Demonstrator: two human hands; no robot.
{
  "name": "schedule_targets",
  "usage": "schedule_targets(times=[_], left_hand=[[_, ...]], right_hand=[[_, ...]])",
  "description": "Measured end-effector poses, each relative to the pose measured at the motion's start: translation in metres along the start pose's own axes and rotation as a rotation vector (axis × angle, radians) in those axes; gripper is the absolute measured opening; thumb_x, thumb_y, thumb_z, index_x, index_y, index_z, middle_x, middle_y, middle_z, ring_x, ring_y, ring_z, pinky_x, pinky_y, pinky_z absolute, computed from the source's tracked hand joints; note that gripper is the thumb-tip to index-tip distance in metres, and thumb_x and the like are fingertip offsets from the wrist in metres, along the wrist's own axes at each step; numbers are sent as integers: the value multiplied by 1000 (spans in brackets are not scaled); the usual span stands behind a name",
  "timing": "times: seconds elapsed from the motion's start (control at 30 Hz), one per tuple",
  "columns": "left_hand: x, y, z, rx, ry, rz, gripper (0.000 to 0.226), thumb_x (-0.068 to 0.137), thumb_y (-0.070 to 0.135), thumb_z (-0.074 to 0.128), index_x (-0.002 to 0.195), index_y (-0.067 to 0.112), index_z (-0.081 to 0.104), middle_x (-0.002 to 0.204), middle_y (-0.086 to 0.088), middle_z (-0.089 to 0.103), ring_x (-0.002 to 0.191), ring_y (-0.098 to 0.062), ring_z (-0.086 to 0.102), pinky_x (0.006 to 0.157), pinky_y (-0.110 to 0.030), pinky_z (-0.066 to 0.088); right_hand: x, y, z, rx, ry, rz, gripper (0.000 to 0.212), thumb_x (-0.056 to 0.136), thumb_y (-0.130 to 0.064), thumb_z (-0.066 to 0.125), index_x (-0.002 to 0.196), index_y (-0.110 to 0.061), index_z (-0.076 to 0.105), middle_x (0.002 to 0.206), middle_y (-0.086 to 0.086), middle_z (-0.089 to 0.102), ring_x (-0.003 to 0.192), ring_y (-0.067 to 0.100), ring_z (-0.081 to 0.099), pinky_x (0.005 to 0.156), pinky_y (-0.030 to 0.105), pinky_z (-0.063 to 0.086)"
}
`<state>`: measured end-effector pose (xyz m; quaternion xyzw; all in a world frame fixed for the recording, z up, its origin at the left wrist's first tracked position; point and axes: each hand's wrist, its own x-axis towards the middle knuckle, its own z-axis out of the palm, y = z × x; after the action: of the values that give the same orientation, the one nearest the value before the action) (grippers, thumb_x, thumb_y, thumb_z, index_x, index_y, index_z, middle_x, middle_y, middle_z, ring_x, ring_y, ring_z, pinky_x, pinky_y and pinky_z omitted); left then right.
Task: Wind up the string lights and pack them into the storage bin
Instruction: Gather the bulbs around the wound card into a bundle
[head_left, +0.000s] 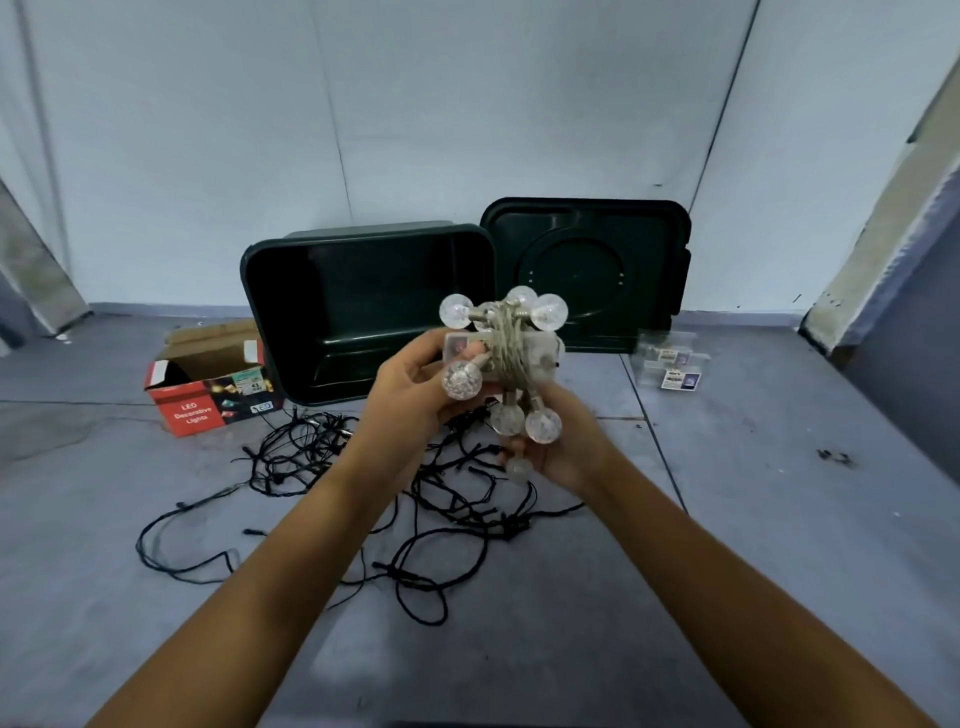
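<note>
In the head view we see both hands raised over the floor, holding one bundle of globe string lights between them. The pale cord is wound round a clear battery case, and the round clear bulbs stick out above and below.

Our left hand grips the bundle from the left, with its fingers curled round the case and one bulb lying against them. Our right hand cups the bundle from below on the right, its fingers curled round the lower bulbs.

The bundle is in the air in front of the storage bin, not in it. The dark green bin sits at the far edge of the floor by the wall, its open mouth turned toward us. Its lid leans upright on the wall just to the right of it.

A red carton printed "LED Decorative Lights" stands open beside the bin's left side. Black string lights lie in a loose tangle on the floor beneath our hands. Clear packets rest on the floor to the right of the lid.
</note>
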<state>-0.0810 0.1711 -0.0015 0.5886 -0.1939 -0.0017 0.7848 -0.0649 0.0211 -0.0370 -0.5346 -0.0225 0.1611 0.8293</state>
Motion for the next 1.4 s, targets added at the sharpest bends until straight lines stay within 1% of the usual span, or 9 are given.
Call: schedule_targets(times=[0.17,0.27,0.43,0.6,0.7,0.93,1.13,1.33,1.4], left_hand=[[13,1,-12,68,152,31,15,89,10,57,102,11,65,88,0,73,88,-17,69,71,-21,53],[15,-7,-16,157,171,9,15,89,13,58,103,11,65,91,-1,74,92,-19,69,78,-28,55],[11,-22,-12,238,118,-25,15,90,16,58,103,11,64,90,-1,73,87,-16,69,73,-24,54],[6,-27,-3,212,68,-68,17,89,13,59,105,10,64,90,0,73,86,-12,69,69,-18,52],[3,-35,-1,223,63,-85,21,88,13,59,108,10,63,95,-4,73,88,-13,69,70,-17,52],[12,-68,3,238,115,-197,17,85,14,64,101,16,68,92,1,74,87,-11,69,71,-19,54],[66,-89,25,157,78,-363,20,88,25,59,102,14,69,94,-3,73,88,-17,69,80,-33,56],[162,-124,47,165,-81,-445,26,98,25,43,115,13,60,106,-4,65,94,-17,62,68,-22,52],[185,-140,49,192,-66,-435,29,98,22,44,120,9,58,112,-8,63,101,-20,60,76,-27,53]], right_hand=[[-37,27,23,-404,123,-55,29,100,-26,35,86,-11,55,63,1,53,52,13,49,50,25,42],[-58,12,38,-984,174,-247,24,100,-22,35,109,-17,56,81,-1,53,59,5,43,52,13,34],[-70,-36,48,-1705,190,-558,24,97,-16,43,116,-8,54,107,5,41,78,13,52,74,24,52],[-40,-75,27,-1554,86,-704,21,88,-17,59,109,-14,62,96,-1,55,79,13,55,71,16,47],[-17,-69,4,-1396,175,-651,26,82,-31,67,106,-23,60,94,-5,60,85,13,55,76,26,47],[0,-23,-28,-733,422,0,41,83,-47,61,111,-18,53,102,4,58,90,18,60,74,42,58],[21,-40,-63,-680,601,-139,50,83,-45,63,91,4,64,77,13,62,70,19,61,61,37,56],[84,-66,-122,-700,838,-171,33,78,-46,68,77,-14,62,79,9,66,80,28,65,74,52,55],[103,-62,-141,-712,874,-170,31,79,-45,68,71,-16,60,75,8,64,79,30,65,74,49,55]])
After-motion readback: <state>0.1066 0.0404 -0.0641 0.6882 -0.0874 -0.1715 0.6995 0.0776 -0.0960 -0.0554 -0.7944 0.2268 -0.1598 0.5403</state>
